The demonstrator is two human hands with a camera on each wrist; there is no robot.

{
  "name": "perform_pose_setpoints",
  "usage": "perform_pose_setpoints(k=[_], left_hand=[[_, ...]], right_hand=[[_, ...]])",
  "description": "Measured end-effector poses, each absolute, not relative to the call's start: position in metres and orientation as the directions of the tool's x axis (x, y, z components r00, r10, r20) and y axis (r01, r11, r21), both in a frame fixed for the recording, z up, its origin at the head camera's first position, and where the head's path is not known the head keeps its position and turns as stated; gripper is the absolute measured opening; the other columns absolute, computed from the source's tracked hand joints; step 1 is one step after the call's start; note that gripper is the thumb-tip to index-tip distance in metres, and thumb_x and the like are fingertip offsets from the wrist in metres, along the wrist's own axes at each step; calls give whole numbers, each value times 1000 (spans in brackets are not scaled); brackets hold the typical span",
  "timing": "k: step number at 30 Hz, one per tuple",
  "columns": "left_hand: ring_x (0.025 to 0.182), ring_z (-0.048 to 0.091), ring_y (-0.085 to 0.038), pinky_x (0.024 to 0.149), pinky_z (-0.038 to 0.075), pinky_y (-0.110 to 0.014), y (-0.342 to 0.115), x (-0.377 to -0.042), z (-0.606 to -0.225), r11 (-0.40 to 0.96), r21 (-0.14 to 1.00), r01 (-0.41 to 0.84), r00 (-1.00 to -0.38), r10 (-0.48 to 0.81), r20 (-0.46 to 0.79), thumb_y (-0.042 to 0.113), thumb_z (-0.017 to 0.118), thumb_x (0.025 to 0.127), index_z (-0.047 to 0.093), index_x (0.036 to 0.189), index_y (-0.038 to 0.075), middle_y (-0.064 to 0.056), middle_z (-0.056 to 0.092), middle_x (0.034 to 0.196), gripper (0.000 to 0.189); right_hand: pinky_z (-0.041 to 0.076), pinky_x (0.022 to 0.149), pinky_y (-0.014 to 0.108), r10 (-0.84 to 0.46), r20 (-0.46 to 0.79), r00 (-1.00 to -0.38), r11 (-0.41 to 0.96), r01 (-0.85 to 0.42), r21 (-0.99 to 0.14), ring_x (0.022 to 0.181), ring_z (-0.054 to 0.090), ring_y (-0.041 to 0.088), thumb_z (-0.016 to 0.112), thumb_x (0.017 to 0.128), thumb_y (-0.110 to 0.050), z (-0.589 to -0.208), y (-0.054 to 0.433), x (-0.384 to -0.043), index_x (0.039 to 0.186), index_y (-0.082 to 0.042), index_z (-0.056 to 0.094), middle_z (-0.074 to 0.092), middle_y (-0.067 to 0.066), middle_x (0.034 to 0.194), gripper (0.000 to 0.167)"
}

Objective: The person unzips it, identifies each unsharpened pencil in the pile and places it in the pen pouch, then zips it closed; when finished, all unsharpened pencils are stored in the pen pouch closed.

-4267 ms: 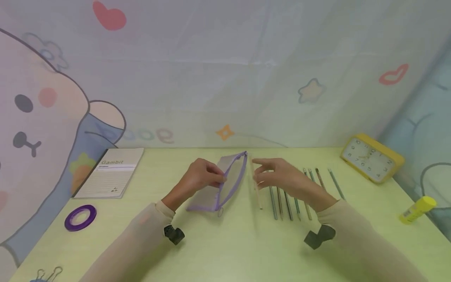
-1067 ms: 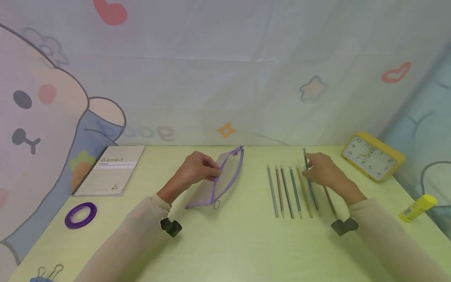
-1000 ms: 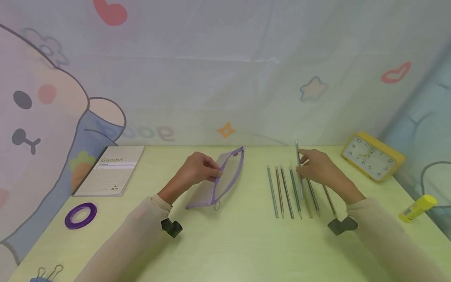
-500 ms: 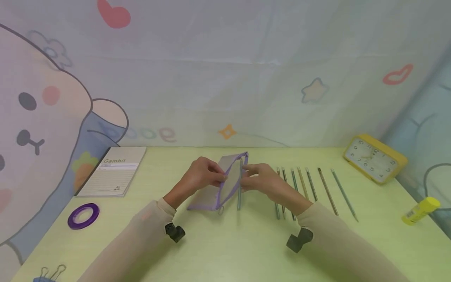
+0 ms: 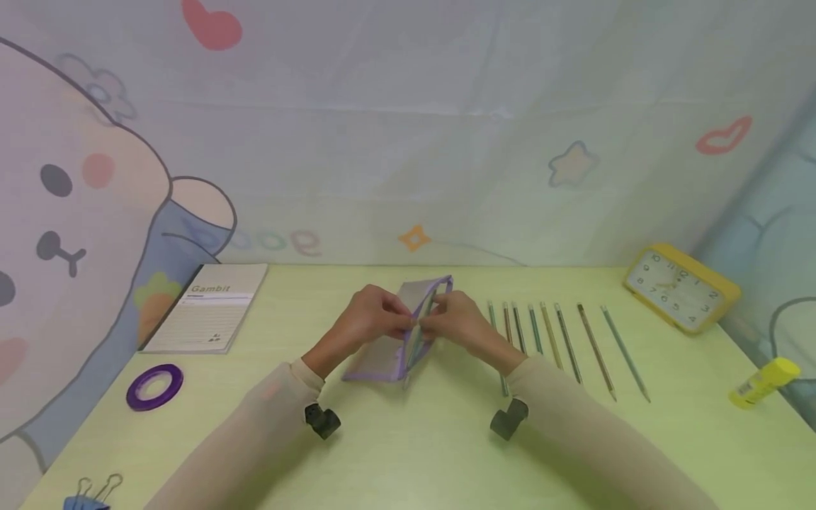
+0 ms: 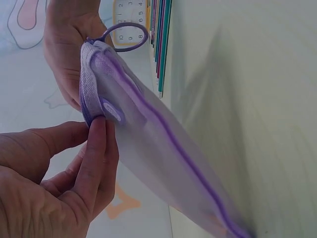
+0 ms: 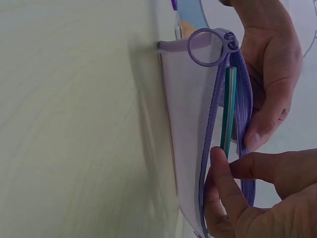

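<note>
We've got the unzipped mesh pouch [image 5: 379, 361] midway along the counter [image 5: 433, 453] near its back edge, left hand [image 5: 370, 315] pinching its rim, right hand [image 5: 462, 324] pinching a green pencil [image 7: 228, 109] in its mouth. Can't make out what else is inside, but eight more pencils [image 5: 552, 336] lie loose toward the right edge.

The pale yellow-green worktop [image 5: 414, 453] carries a notebook [image 5: 210, 312] on its left, with a purple tape [image 5: 134, 392] and a blue clip [image 5: 86, 503] nearer the front. Eight pencils [image 5: 569, 343] lie side by side right of centre; a yellow clock [image 5: 682, 288] and glue stick [image 5: 763, 382] sit farther right.
</note>
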State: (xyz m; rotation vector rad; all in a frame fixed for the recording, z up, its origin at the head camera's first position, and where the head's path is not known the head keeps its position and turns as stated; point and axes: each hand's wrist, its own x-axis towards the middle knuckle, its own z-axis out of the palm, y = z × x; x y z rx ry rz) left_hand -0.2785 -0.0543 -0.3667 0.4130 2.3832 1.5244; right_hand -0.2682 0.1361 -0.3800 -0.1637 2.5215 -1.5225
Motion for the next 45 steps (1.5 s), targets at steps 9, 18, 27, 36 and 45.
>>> perform_pose_setpoints(k=[9,18,27,36,45], left_hand=[[75,78,-21,77,64,-32,-55,-277,-365,413,904,106,-920,387,-69,10,74,88,78,91,-1,-13,78,91,11],[76,78,-20,81,64,-36,-60,-278,-361,433,897,88,-926,368,-87,14,77,88,78,92,2,-12,78,93,12],[75,76,-16,86,63,-39,-69,-281,-354,418,905,74,-937,341,-81,10,75,89,77,98,-1,-14,77,97,14],[74,75,-14,86,63,-39,-74,-279,-356,426,903,55,-937,334,-101,9,75,90,77,97,-1,-14,77,98,13],[72,74,-14,85,63,-41,-72,-279,-360,414,908,61,-938,336,-90,8,75,89,77,96,-1,-13,77,94,12]], right_hand=[[58,70,27,-172,-118,-978,594,-7,-805,74,76,18,71,92,-17,-376,136,-268,137,11,52,76,12,97,57],[61,79,35,-203,-14,-979,687,-132,-715,92,75,29,61,100,-21,-339,185,-257,144,3,51,68,20,124,52],[60,77,47,-221,127,-967,859,-254,-444,96,71,38,59,100,-13,-328,260,-259,129,8,63,71,27,111,36],[57,75,42,-208,-154,-966,911,-134,-390,71,63,22,52,94,1,-360,295,-249,136,24,43,63,38,118,49],[43,53,23,-275,-208,-939,929,-204,-308,53,43,10,52,92,6,-373,292,-243,83,3,53,46,3,67,9]])
